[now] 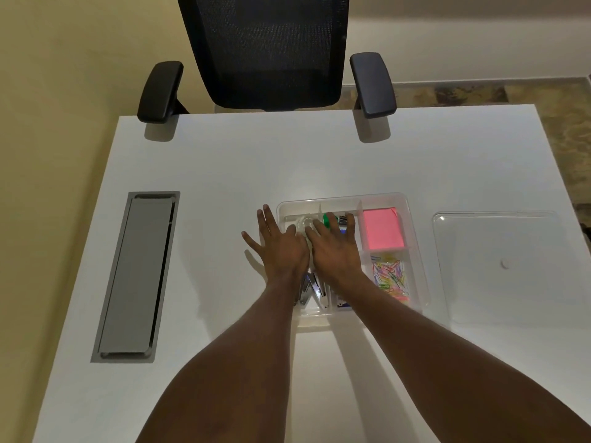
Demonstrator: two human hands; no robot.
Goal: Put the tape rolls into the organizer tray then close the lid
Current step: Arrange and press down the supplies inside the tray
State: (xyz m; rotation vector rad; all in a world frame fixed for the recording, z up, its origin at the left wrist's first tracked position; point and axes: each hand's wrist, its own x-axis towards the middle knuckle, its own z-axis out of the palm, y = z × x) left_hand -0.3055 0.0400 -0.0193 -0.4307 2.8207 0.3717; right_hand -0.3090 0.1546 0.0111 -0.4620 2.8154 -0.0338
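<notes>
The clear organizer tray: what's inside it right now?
Inside the organizer tray: a pink sticky-note pad, colored paper clips, a stapler and a clear tape roll. The left hand and right hand cover the middle compartments.

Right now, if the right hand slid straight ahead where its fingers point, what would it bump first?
Probably the green item just beyond the right hand, then the organizer tray's far wall; depth is unclear.

Both hands spread over the organizer tray; lid off.
</notes>
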